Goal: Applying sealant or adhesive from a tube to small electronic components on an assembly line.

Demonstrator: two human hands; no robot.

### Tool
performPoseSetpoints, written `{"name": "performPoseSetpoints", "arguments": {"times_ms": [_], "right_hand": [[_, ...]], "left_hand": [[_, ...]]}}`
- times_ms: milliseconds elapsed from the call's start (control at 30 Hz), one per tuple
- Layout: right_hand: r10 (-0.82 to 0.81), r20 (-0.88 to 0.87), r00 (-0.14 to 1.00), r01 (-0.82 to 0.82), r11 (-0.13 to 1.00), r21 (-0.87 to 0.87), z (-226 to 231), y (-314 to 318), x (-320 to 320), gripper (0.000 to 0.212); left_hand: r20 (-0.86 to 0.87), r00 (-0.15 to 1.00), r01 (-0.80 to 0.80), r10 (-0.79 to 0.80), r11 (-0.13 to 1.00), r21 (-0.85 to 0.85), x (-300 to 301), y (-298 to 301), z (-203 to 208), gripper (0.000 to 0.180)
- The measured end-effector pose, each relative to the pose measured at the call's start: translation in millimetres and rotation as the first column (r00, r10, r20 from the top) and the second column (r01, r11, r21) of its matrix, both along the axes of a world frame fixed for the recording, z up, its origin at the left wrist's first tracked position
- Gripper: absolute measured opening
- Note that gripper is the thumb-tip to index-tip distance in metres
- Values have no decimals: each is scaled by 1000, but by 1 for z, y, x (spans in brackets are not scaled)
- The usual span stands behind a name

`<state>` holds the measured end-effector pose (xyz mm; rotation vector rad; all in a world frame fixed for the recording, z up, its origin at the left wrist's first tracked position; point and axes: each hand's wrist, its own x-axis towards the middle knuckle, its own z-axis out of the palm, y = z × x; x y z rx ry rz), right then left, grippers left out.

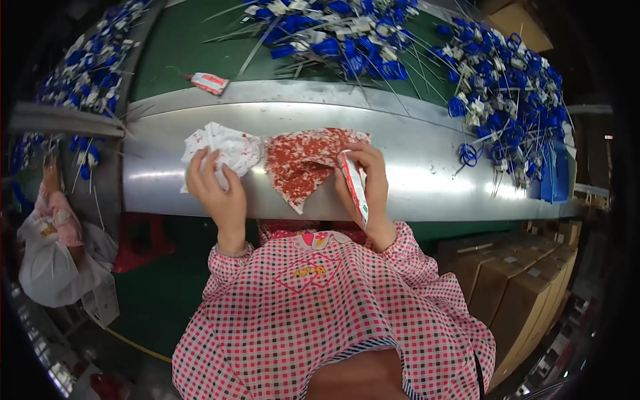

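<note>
My left hand (218,190) rests its spread fingers on the near edge of a crumpled white cloth (233,148) with small red specks. To the right, a rust-red cloth with white mottling (300,160) lies on the metal worktop, tapering to a point toward me. It meets the white cloth at its left side. My right hand (371,190) is closed around a slim red-and-white packet (355,187), held tilted over the right edge of the red cloth. Whether these fingers also touch the cloth is hidden.
Beyond the metal worktop (427,160) runs a green belt (193,40). Piles of blue coils with white tags (353,40) lie on it and at both sides. Another red-and-white packet (210,83) lies on the belt. Cardboard boxes (520,280) stand right; another person (57,247) sits left.
</note>
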<state>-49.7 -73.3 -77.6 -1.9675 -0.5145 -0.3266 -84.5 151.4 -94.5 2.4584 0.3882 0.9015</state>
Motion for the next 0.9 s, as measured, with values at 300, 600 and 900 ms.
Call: {"name": "performPoseSetpoints", "arguments": {"times_ms": [300,600,900], "right_hand": [[-157,74,985,166,976,-140,-20,-48,-11,38],[-47,-40,998,39,983,-180,-25,-58,16,33],[60,-34,998,-66,974,-218,-27,-63,22,32]], "left_hand": [[-205,726,666,-656,746,-29,27,-109,12,30],[-434,679,660,-592,751,9,53,-130,10,39],[-477,681,644,-555,764,31,60,-129,5,39]]}}
